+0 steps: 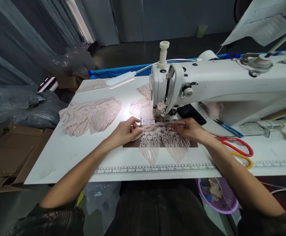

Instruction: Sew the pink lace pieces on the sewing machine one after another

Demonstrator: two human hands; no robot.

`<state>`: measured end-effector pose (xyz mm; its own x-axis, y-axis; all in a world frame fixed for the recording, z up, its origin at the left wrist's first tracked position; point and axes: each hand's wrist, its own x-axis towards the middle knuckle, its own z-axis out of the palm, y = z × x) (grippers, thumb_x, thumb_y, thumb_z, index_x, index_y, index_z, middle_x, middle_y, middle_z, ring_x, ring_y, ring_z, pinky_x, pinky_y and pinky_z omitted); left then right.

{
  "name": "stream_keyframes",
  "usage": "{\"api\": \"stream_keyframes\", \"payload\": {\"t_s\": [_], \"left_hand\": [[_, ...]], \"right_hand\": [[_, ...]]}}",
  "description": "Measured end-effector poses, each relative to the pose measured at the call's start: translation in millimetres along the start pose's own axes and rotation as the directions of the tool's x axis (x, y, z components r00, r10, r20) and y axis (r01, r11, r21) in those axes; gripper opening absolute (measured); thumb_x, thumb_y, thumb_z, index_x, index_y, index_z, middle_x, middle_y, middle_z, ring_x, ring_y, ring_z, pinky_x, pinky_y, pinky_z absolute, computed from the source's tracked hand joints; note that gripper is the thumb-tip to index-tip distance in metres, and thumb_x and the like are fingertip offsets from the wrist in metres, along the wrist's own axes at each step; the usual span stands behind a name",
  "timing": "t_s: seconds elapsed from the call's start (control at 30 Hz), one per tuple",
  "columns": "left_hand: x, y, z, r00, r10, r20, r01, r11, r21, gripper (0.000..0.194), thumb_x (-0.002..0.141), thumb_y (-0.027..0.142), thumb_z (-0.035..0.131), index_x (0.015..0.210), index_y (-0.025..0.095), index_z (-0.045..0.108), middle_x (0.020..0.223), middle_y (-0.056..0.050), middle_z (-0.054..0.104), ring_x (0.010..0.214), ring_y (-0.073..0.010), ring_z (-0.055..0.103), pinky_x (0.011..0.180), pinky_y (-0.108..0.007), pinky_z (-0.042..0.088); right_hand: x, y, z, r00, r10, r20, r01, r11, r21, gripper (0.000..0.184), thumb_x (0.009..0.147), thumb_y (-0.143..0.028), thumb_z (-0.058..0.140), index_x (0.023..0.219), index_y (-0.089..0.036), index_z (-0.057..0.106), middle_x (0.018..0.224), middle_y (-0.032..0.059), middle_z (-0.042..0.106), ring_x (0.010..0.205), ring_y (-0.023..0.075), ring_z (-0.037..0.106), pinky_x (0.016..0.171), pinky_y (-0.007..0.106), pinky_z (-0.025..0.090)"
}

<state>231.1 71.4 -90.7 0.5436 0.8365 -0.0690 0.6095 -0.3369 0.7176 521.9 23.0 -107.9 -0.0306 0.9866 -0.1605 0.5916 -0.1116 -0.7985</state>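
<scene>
A pale pink lace piece [151, 147] with a scalloped trim along its upper edge lies in front of the needle of a white sewing machine [221, 77]. My left hand [125, 131] pinches the left end of this lace between thumb and fingers. On the other end, my right hand [189, 129] has its fingers closed over the trim. Between the two hands the trim runs just below the presser foot; whether the foot presses on it I cannot tell. Two pointed lace panels hang toward the table's front edge.
More lace [91, 114] lies left on the white table [66, 160]. Red-and-yellow-handled scissors [240, 152], blue snips [228, 127] and a dark phone [191, 114] are on the right. A lamp [120, 79] reaches over the table. A ruler strip [155, 169] runs along the front; a purple basket [216, 196] stands below.
</scene>
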Motion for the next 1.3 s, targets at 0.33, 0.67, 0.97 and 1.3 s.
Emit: {"api": "stream_keyframes", "payload": {"t_s": [0.33, 0.67, 0.97, 1.3], "left_hand": [[-6.5, -1.4, 30.8, 0.842, 0.537, 0.056, -0.492, 0.721, 0.488, 0.045, 0.1, 0.046, 0.048, 0.131, 0.014, 0.053, 0.136, -0.017, 0.058, 0.116, -0.0268, 0.061, 0.092, -0.045, 0.055], [-16.6, -3.4, 12.3, 0.86, 0.46, 0.221, -0.51, 0.794, 0.331, 0.063, 0.092, 0.056, 0.058, 0.141, 0.017, 0.048, 0.146, -0.018, 0.05, 0.135, -0.0354, 0.047, 0.111, -0.059, 0.038], [-20.8, 9.7, 14.3, 0.996, -0.093, 0.004, 0.092, 0.985, -0.146, 0.095, 0.08, 0.063, 0.066, 0.15, 0.01, 0.03, 0.108, -0.015, 0.068, 0.093, -0.0265, 0.067, 0.077, -0.039, 0.055], [-16.6, 1.3, 11.2, 0.984, -0.165, -0.066, 0.162, 0.986, -0.05, 0.074, 0.081, 0.051, 0.067, 0.142, 0.015, 0.045, 0.109, -0.014, 0.071, 0.094, -0.0286, 0.07, 0.07, -0.036, 0.055]], "right_hand": [[-8.5, -9.7, -13.1, 0.994, 0.046, -0.1, -0.069, 0.967, -0.245, 0.028, 0.08, -0.047, 0.06, 0.073, -0.021, 0.066, 0.053, -0.0029, 0.049, 0.053, 0.013, 0.042, 0.053, 0.027, 0.03], [-18.0, -39.3, 18.3, 0.97, 0.213, 0.121, -0.244, 0.836, 0.491, 0.037, 0.071, -0.039, 0.079, 0.1, -0.018, 0.072, 0.057, -0.0053, 0.055, 0.038, 0.0052, 0.038, 0.033, 0.018, 0.031], [-8.3, -51.1, 46.4, 0.972, -0.064, 0.224, -0.056, 0.87, 0.491, 0.03, 0.088, -0.034, 0.065, 0.111, -0.015, 0.068, 0.094, 0.0079, 0.072, 0.08, 0.0158, 0.069, 0.071, 0.029, 0.059], [-3.6, -5.1, 43.9, 0.755, -0.638, 0.154, 0.637, 0.655, -0.406, 0.038, 0.096, -0.024, 0.047, 0.131, -0.023, 0.061, 0.109, 0.0133, 0.058, 0.103, 0.0255, 0.057, 0.092, 0.046, 0.053]]}}
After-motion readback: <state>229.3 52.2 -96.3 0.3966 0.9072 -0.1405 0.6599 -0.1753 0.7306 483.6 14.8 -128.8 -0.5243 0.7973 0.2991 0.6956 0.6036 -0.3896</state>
